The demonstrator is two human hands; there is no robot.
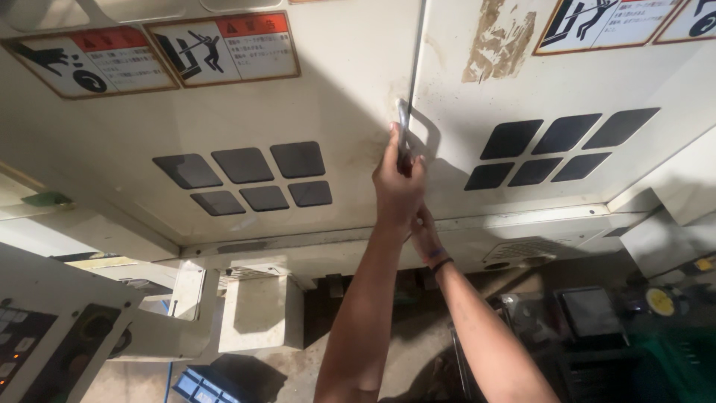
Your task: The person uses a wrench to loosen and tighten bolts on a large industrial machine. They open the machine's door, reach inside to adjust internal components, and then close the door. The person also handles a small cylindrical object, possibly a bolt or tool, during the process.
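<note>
Item: pair of cream-painted sheet-metal machine doors, left door [246, 112] and right door [567, 97], meeting at a narrow vertical seam [416, 52]; surfaces scuffed, a brown patch of worn paint [498, 41] high on the right door.

Fitting: bright metal bow handle [403, 127], upright, mounted just beside the seam at mid-height of the doors; its shadow falls on the right door.

Hands: left hand [397, 186] raised at arm's length, fingers wrapped tight around the metal handle, thumb side uppermost; right hand [425, 235] just below and behind the left wrist, touching or nearly touching it, mostly hidden, so whether it is closed on anything cannot be told; dark band [440, 263] round the right wrist.

Markings: two clusters of six dark grey diamond-shaped panels, one on the left door [246, 175], one on the right [559, 149]; red-and-white pictogram warning labels along the top of the left door [160, 52] and the right door [611, 22].

Surroundings: grey control panel with buttons [45, 343] at lower left; cream box-shaped housing [261, 310] below the doors; dark cluttered equipment with a round yellow dial [660, 301] at lower right; dusty floor [403, 358] between the forearms.
</note>
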